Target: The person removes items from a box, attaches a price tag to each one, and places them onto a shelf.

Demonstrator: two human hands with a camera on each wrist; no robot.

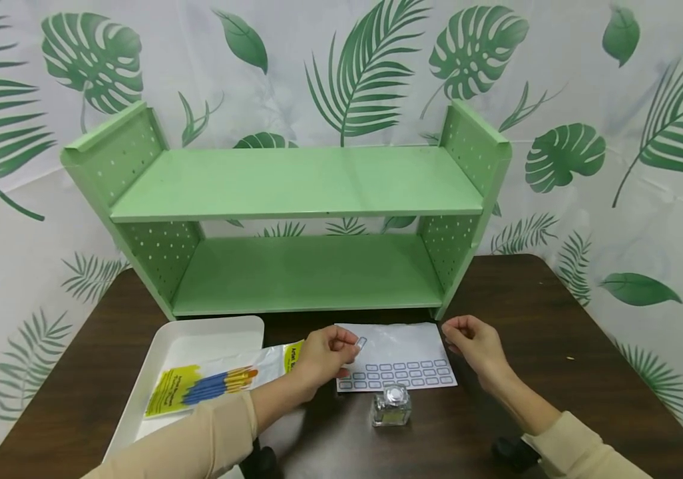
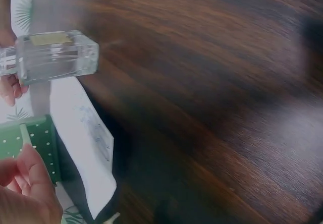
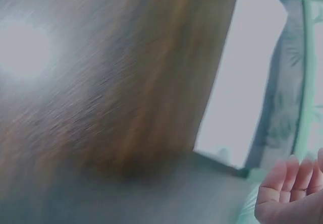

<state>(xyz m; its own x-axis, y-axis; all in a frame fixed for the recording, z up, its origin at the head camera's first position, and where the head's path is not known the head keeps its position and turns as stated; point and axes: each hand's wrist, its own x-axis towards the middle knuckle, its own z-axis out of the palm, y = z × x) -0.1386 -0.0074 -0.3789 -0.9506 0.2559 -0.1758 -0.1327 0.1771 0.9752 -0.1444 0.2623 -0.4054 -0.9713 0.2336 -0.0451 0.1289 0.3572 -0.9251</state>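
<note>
My left hand (image 1: 323, 358) pinches a small blue-bordered label (image 1: 362, 342) between thumb and fingertips, above the label sheet (image 1: 395, 339). In the left wrist view the label (image 2: 25, 133) shows edge-on at the fingertips of the left hand (image 2: 30, 188). Rows of similar labels cover the sheet's near part, while its far part is plain white. By the sheet's right edge is my right hand (image 1: 478, 349), its fingers loosely bent with nothing visible in them. A square clear glass bottle (image 1: 392, 407) with a silver top stands just in front of the sheet.
A green two-tier metal shelf (image 1: 311, 269) stands behind the sheet on the dark wooden table (image 1: 533, 319). On the left, a white tray (image 1: 216, 329) holds a pack of artist brushes (image 1: 216, 382). A leaf-patterned cloth (image 1: 641, 219) hangs at the back.
</note>
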